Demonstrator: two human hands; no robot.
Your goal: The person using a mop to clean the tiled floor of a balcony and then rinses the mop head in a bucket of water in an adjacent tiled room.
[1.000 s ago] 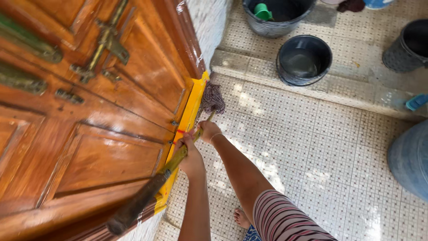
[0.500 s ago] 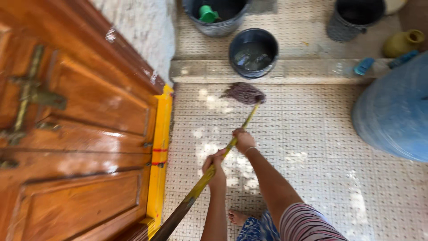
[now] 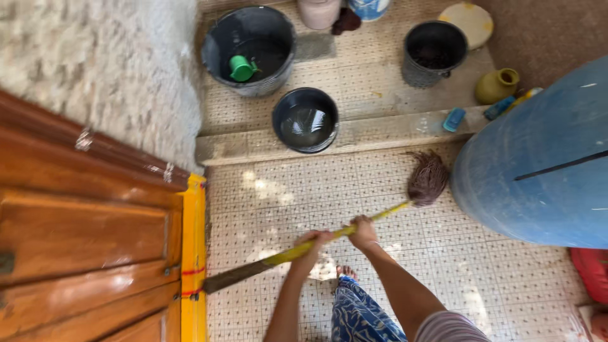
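Gripping mop handle (image 3: 316, 244): left hand (image 3: 311, 242) and right hand (image 3: 363, 232), fingers wrapped shut around it. Mop head (image 3: 427, 178) on tiled floor (image 3: 266, 209), beside blue barrel (image 3: 538, 158), below step edge. Risk: wide stroke strikes barrel or tips water-filled basin (image 3: 305, 120) on step; bare foot (image 3: 345, 272) may slip on wet tile.

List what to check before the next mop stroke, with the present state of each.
1. Both hands on the handle: left hand and right hand grip the mop handle. Ok.
2. Mop head down on the tiled floor: ok.
3. Room on the right: mop head lies close beside the blue barrel. Not ok.
4. Black water bucket out of the path, up on the step: ok.
5. Bare foot clear of the mop head: ok.
6. Floor wetness: cannot tell.
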